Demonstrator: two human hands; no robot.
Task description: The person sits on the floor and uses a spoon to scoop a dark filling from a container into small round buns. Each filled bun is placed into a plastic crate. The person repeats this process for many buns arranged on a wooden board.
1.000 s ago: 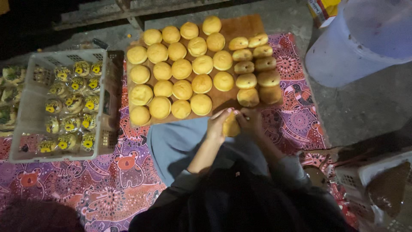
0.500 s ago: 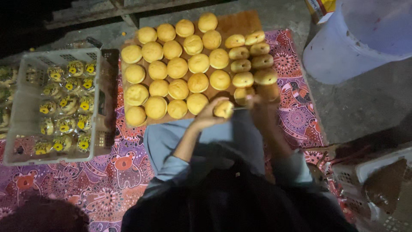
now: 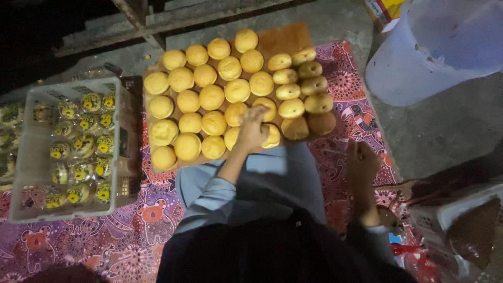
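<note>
On wooden board (image 3: 283,39), near edge: left hand (image 3: 253,128) rested over yellow bun (image 3: 271,137) in front row, fingers curled on it; whether gripped, cannot tell. Step judged: placing bun into row. Right hand (image 3: 360,162) loosely closed over patterned cloth (image 3: 361,112) at right, contents unclear. Next move would call for clean release, no squashing neighbours. Left: pale crate (image 3: 31,152) of clear-wrapped buns, round yellow-black labels. Far right: yellow-red carton (image 3: 382,9) beside pale bucket (image 3: 419,63).

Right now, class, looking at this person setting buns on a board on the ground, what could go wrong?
1. The left hand presses among tightly packed buns; neighbours could get squashed.
2. The wooden board is nearly full, so edge buns may roll onto the patterned cloth.
3. Dim light could hide a misplaced bun.
</note>
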